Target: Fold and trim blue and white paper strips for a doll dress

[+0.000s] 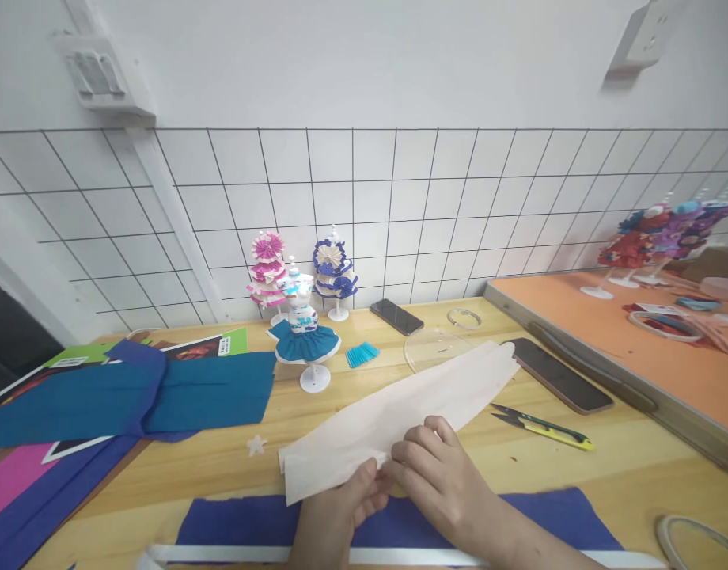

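Observation:
Both of my hands meet at the near end of a long folded strip of cream crepe paper that lies slantwise on the wooden table. My left hand pinches the strip's lower edge from below. My right hand lies over it, with its fingers curled and pressed on the same edge. Under my wrists lies a dark blue sheet of paper with a white ribbon along its near side.
Yellow-handled thread snips and a phone lie to the right, a second phone and a clear disc further back. Small paper-dressed mannequins stand by the wire grid. Teal and purple sheets cover the left. An orange board is at the right.

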`<state>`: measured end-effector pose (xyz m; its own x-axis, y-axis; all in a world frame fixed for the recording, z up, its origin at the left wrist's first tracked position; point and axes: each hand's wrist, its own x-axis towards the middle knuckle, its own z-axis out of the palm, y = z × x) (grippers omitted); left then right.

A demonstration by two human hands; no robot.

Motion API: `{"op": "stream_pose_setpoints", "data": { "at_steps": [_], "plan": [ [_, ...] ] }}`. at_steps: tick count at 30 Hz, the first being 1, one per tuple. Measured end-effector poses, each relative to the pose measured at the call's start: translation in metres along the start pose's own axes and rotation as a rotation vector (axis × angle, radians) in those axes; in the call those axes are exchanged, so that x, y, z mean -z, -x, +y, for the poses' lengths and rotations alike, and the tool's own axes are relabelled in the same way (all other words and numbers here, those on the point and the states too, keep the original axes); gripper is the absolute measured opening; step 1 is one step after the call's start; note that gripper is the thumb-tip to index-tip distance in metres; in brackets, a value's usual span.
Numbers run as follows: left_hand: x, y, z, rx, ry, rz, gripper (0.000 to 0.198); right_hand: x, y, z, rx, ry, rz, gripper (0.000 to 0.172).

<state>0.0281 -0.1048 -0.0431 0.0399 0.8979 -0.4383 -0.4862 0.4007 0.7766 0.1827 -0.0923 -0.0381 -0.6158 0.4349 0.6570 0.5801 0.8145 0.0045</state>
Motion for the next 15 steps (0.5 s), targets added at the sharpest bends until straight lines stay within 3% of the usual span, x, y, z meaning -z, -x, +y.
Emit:
{"op": "stream_pose_setpoints", "data": {
  "at_steps": [15],
  "plan": [
    [0.0083,-0.0049,0.0015,0.029,0.04,-0.059,0.03,-0.0036,0.0032,0.0044,-0.043,0.043,-0.029,0.026]
  ]
}}
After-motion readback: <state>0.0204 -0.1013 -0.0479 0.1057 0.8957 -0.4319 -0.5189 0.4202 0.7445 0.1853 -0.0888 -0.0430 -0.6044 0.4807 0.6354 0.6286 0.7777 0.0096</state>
